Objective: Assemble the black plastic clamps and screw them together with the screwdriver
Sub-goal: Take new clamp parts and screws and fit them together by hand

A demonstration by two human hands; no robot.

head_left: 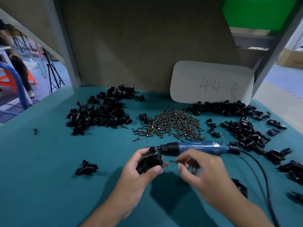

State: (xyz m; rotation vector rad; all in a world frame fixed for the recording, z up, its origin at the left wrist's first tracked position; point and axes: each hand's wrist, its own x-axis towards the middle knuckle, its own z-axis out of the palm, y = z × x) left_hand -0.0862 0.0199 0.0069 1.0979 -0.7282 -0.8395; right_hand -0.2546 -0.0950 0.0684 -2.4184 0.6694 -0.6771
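The left hand [144,167] grips the mated black clamp [150,161] above the desk [49,161]; the right hand [196,167] pinches a screw [173,161] just beside it. Align the screw squarely with the clamp's hole before reaching for the screwdriver [193,147], lying just behind both hands.

Teal-topped bench [49,161] backed by a tan board [139,46], grey frame posts [65,46] either side. Green bin [255,12] upper right. White card [211,82] marked "44" leans on board. Left: blue floor [42,79], tripod [52,74], orange stool [9,79].
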